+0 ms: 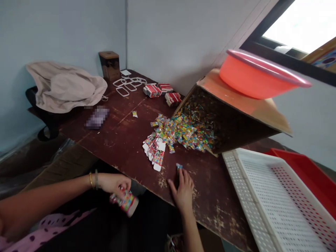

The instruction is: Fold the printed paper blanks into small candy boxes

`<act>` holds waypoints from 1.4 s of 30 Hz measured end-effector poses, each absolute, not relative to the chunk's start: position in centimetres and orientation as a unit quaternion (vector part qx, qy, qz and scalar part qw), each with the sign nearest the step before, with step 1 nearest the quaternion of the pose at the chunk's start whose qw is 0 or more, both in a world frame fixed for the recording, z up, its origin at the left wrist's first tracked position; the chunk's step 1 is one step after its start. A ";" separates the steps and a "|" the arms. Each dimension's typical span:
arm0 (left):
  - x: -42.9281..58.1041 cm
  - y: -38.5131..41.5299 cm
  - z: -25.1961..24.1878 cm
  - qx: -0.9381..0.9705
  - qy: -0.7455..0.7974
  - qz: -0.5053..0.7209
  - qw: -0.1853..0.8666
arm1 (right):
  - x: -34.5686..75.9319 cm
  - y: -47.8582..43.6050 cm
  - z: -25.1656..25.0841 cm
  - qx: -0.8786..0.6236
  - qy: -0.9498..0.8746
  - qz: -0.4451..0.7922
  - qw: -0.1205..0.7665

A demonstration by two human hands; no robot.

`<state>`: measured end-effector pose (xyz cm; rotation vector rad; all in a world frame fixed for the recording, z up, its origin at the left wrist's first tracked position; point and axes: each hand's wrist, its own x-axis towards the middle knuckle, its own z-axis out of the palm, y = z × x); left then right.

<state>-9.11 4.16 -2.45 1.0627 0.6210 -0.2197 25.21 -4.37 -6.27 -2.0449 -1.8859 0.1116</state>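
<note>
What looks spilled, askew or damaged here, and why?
The cardboard box lies tipped on its side, wrapped sweets spilling from its open mouth across the table. An orange basin perches tilted on it. By the right hand the wood is chipped. The left hand grips a small carton.

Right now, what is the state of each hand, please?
Left hand: closed on a small colourful box.
Right hand: open, flat on the table, at a small packet.
</note>
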 end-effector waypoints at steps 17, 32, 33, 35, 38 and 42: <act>-1.1 0.2 0.5 0.468 0.343 0.065 0.812 | 17.8 -4.9 4.1 -0.662 -0.394 0.384 0.509; -1.1 0.1 0.5 0.436 0.370 0.106 0.813 | 15.8 -6.2 2.1 -0.649 -0.598 0.326 0.337; -1.1 0.1 0.6 0.420 0.379 0.109 0.817 | 15.7 -6.6 1.9 -0.659 -0.565 0.334 0.368; -1.0 0.3 0.7 0.389 0.399 0.103 0.824 | 15.6 -7.2 1.4 -0.672 -0.466 0.374 0.438; -0.8 0.5 0.9 0.379 0.398 0.077 0.832 | 15.4 -7.2 0.9 -0.624 -0.316 0.526 0.484; -0.6 1.1 1.1 0.452 0.386 0.079 0.800 | 15.3 -5.9 1.4 -0.587 -0.362 0.561 0.458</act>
